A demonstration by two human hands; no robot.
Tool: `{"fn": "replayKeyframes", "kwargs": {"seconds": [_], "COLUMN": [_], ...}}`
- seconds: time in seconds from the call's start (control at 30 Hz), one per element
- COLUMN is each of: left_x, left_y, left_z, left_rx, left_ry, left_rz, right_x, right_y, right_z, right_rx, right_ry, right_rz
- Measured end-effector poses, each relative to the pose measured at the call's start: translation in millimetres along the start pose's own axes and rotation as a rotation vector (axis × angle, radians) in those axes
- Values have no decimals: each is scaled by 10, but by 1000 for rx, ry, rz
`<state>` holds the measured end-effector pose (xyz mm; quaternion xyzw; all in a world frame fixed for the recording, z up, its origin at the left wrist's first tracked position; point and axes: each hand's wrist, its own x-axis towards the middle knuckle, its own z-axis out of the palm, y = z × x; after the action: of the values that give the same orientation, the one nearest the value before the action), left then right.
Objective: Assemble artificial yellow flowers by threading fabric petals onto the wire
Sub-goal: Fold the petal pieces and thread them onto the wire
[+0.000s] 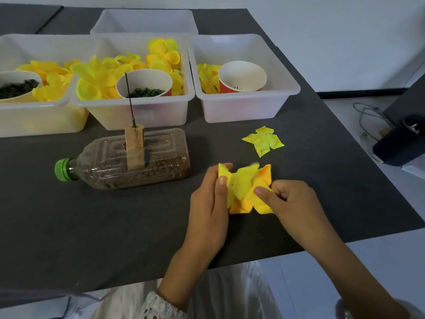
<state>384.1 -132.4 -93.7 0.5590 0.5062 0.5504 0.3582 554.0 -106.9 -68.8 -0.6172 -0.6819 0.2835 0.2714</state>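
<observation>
1. From the head view we see a dark bench (96, 226) with both of the person's hands over it, near the front edge.
2. The left hand (210, 203) has its fingers curled round the left side of a bunch of yellow petals (243, 187), with the thumb pressed on top.
3. The right hand (292, 201) pinches the right side of the same bunch with its fingers bent.
4. We see a tiny hole in the top petal.
5. One more yellow petal piece (263, 140) lies flat on the bench, a bit behind the hands and apart from them.
6. To the left lies a bottle (128, 164) on its side, with a green cap (62, 169) and brown stuff inside.
7. A wood block (134, 143) stands on the bottle, and a thin dark wire (129, 97) sticks up from it. The wire is bare.
8. Behind them sit three white tubs in a row. The left tub (34, 120) and the middle tub (138, 111) are full of yellow petals, and each holds a cup of small dark rings.
9. The right tub (248, 107) has a few petals and a red cup (241, 77).
10. A fourth tub (145, 21) sits farther back.
</observation>
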Motion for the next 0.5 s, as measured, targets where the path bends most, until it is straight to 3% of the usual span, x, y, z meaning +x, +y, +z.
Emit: {"fn": "replayKeyframes", "kwargs": {"seconds": [0.37, 0.43, 0.5], "left_x": [14, 117, 192], "left_y": [92, 126, 189], "left_z": [-12, 19, -6], "left_rx": [-39, -167, -501], "left_ry": [9, 34, 80], "left_rz": [-92, -236, -467], "right_x": [-13, -37, -57], "right_y": [-55, -45, -35], "right_z": [73, 106, 137], "right_rx": [-9, 10, 35], "right_ry": [32, 21, 23], "right_rz": [8, -18, -48]}}
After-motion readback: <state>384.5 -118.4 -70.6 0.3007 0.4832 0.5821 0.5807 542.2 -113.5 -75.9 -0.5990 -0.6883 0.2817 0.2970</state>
